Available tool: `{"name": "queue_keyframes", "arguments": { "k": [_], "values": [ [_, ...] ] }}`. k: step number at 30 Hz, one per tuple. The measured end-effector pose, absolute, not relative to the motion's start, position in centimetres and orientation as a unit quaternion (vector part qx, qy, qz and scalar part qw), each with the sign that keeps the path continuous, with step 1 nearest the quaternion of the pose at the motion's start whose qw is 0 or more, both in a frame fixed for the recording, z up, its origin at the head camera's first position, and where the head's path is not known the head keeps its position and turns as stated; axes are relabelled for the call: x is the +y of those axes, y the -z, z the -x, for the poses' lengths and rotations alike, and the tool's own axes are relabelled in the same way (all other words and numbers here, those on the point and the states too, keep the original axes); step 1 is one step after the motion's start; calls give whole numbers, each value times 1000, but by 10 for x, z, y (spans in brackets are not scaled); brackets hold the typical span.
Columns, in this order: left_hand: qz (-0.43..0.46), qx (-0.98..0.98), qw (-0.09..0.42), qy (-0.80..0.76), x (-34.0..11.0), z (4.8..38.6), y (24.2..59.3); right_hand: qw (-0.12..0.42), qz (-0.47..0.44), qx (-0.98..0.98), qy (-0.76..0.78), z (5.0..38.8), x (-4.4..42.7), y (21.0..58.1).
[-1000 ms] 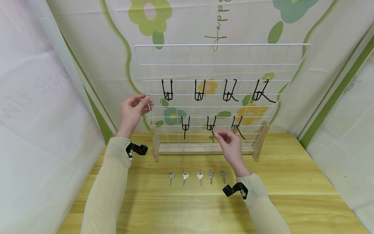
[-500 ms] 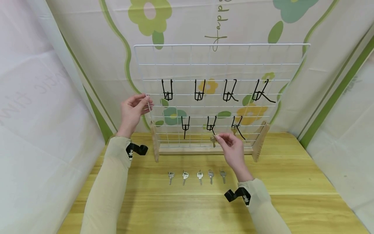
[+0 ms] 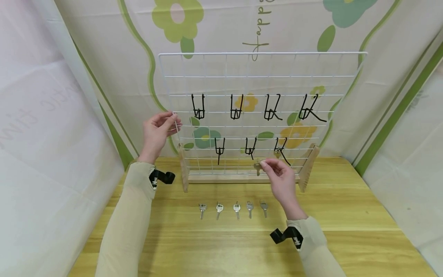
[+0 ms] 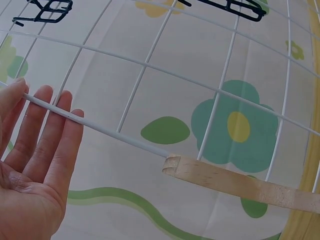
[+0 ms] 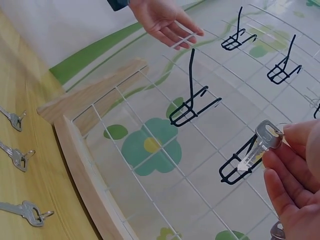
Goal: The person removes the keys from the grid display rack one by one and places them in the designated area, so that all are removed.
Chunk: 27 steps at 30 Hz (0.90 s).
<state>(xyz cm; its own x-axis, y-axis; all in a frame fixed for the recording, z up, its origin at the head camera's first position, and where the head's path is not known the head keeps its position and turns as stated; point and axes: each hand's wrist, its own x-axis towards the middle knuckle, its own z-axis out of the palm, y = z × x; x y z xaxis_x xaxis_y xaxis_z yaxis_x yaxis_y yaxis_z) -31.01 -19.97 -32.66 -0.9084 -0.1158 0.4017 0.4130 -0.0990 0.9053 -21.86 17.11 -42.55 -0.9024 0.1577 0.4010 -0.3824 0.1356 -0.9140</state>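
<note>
My left hand (image 3: 156, 132) holds the left edge rod of a white wire grid rack (image 3: 263, 52), thumb on one side and fingers on the other. A metal key (image 3: 257, 168) hangs from its small ring, which my right hand (image 3: 282, 179) pinches between thumb and fingertips. In the head view this key is just below and right of the lower middle black hook (image 3: 250, 147), apart from its tip. In the right wrist view the held key (image 5: 265, 140) overlaps a hook behind it. Another key (image 3: 277, 154) hangs at the lower right hook (image 3: 282, 148).
Several keys (image 3: 237, 208) lie in a row on the wooden table (image 3: 221, 246) before the rack. More black hooks (image 3: 236, 109) are fixed along an upper row. Wooden feet (image 3: 309, 169) and a crossbar support the grid, and a flower-printed cloth (image 3: 287, 23) stands behind it.
My right hand has drawn the key rightward and slightly down, away from the lower middle hook's tip. The left hand keeps its place on the rack's edge.
</note>
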Motion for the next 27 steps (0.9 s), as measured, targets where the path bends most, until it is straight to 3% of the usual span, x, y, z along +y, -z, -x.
{"name": "queue_keyframes", "arguments": {
  "k": [9, 27],
  "values": [
    [113, -649, 182, 730, -200, 311, 327, 200, -78, -732, -647, 196, 174, 405],
    [113, -643, 183, 735, -198, 310, 326, 162, -33, -777, -608, 181, 212, 436]
  ]
}}
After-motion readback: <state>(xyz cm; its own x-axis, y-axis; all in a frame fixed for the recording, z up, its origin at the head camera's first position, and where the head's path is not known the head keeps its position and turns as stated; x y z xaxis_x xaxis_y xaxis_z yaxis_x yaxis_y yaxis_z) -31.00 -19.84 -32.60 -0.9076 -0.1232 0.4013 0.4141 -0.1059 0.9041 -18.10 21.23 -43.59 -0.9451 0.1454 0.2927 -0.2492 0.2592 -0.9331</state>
